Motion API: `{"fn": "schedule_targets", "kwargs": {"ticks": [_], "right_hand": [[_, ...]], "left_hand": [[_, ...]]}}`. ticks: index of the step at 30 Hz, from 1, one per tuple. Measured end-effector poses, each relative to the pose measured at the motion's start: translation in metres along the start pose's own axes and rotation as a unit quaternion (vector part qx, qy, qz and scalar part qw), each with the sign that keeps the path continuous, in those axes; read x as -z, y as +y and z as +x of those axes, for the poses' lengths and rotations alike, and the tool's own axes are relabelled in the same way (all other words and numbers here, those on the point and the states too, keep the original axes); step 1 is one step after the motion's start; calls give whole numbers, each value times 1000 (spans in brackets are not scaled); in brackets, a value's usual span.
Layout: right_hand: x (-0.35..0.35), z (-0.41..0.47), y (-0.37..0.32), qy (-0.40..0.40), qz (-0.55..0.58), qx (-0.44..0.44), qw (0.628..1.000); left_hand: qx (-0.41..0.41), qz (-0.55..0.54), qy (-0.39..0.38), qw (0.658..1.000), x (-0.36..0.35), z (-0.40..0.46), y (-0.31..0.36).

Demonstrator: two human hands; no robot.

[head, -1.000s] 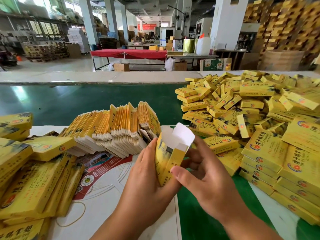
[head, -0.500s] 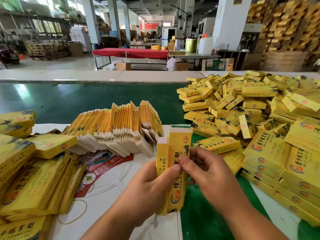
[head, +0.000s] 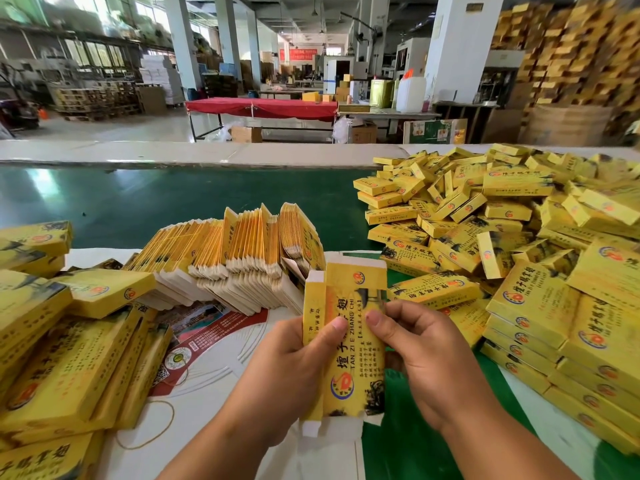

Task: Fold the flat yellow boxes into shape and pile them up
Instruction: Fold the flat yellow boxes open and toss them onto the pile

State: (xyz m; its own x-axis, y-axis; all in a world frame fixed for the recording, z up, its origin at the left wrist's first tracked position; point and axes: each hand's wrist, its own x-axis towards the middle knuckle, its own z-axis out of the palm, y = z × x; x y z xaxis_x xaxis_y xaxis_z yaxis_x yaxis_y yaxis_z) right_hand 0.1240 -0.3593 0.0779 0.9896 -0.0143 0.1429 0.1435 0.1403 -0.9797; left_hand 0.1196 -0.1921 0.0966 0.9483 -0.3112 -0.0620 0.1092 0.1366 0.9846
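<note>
Box [head: 349, 344] in hand stands lengthwise, its long axis running away from the person, far end up toward the belt [head: 173, 202] and near end toward the wrists, white flaps open at both ends. The left hand [head: 294, 368] clasps its left edge, thumb pressed on the printed front; the right hand [head: 426, 358] clasps the right edge, thumb likewise on the front, other fingers hidden behind. Both hands are closed on this one box and equally near it. Judged from this, closing the end flaps comes next, and the heap [head: 485, 220] for finished ones lies to the right, nearer the right hand. One box is held. Flat blanks [head: 235, 251] stand on edge just beyond, too many to count, as are the heap's boxes and the stacks [head: 69, 341] at left.
</note>
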Motion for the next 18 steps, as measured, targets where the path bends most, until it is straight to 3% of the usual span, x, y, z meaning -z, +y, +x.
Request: {"fn": "schedule_targets", "kwargs": {"ticks": [4, 10, 14, 18], "right_hand": [[-3, -2, 3, 54, -17, 15, 998], [-9, -7, -4, 106, -211, 117, 965], [-15, -7, -7, 86, -218, 133, 963], [-16, -9, -4, 88, -161, 138, 973]], "left_hand": [[1, 28, 6, 1000, -7, 0, -4], [-50, 51, 72, 995, -17, -2, -8], [-124, 85, 150, 977, -17, 0, -11], [-132, 101, 151, 974, -15, 0, -11]]}}
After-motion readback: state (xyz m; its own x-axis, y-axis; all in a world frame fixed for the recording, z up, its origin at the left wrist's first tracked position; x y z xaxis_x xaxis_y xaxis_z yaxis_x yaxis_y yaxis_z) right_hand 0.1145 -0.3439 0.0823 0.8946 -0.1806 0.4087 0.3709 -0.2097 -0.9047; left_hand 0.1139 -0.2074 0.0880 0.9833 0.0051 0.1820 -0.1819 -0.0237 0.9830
